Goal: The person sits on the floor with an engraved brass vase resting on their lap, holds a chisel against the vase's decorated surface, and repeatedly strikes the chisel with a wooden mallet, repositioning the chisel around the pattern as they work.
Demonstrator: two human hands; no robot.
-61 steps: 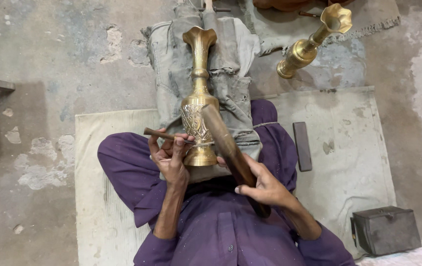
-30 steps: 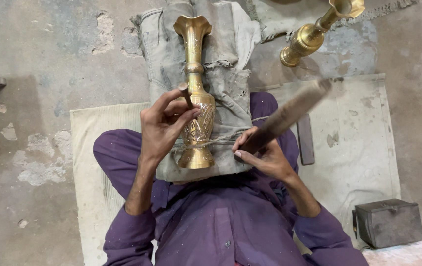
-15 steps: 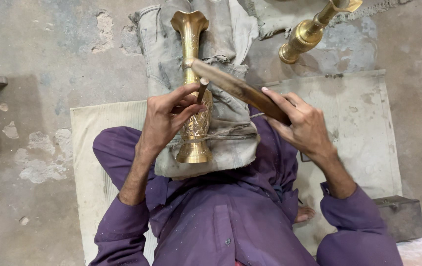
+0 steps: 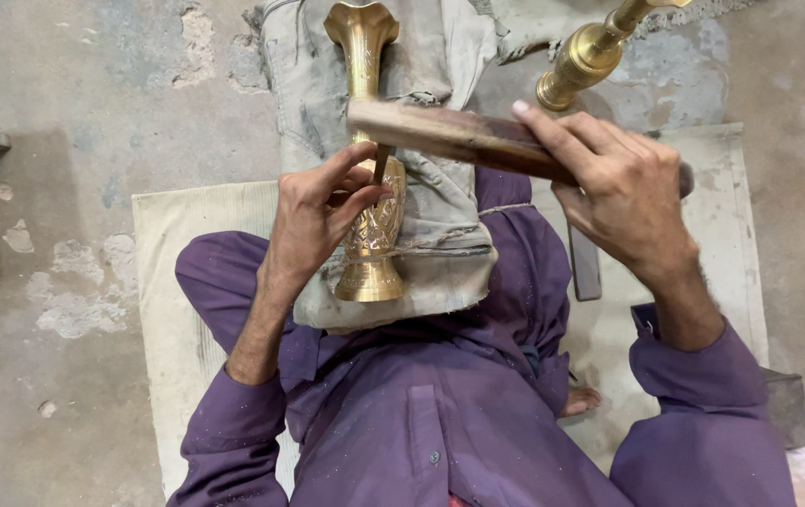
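A tall engraved brass vase (image 4: 370, 141) lies on a grey cloth pad (image 4: 440, 253) across my lap, its flared mouth pointing away from me. My left hand (image 4: 320, 216) pinches a thin metal chisel (image 4: 380, 165) upright against the vase's belly. My right hand (image 4: 623, 192) grips a long wooden mallet (image 4: 449, 133), held level with its end right over the chisel's top.
A second brass vase (image 4: 590, 52) lies on the floor at the upper right. I sit on a pale mat (image 4: 172, 282) on rough concrete. A flat dark bar (image 4: 585, 263) lies on the mat by my right knee. A dark block (image 4: 787, 408) sits at the right.
The mallet swung from a raised slant at the right down to level over the chisel. My right hand moved up and in. My left hand stayed on the vase with the chisel.
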